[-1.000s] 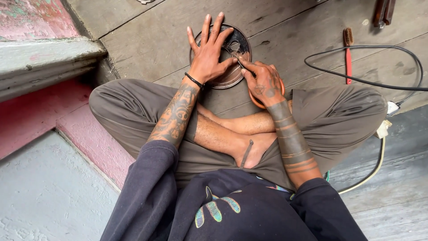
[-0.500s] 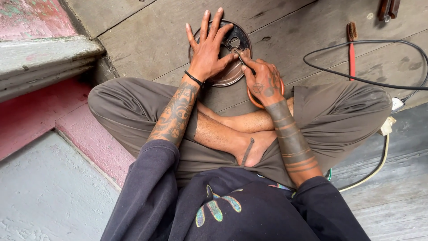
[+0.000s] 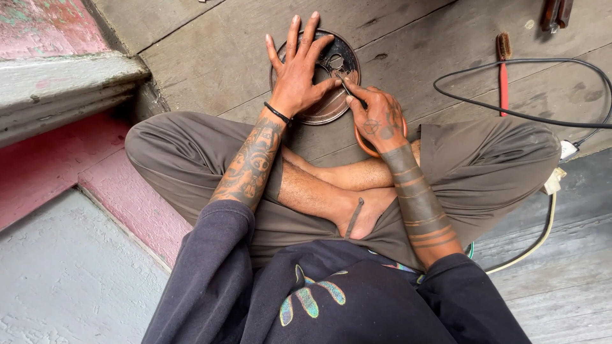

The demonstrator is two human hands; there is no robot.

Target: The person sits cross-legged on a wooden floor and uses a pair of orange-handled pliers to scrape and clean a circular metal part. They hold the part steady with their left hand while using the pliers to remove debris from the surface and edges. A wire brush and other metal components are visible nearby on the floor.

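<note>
Metal disc (image 3: 328, 95) lies flat under the spread left hand (image 3: 299, 76), while the right hand (image 3: 377, 118) pinches a thin tool (image 3: 347, 88) at its edge.

You have two hands (image 3: 299, 76) and one round metal plate (image 3: 331, 105). There is one red brush (image 3: 503, 64), one black cable (image 3: 510, 111) and one white cable (image 3: 542, 236).

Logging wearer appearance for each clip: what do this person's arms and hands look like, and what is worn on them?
Both are bare from wrist to elbow, with dark sleeves pushed up. The left forearm carries figurative tattoos, and a thin black band circles that wrist. The right forearm has banded ring tattoos, and the right hand has small symbol tattoos on its back.
</note>
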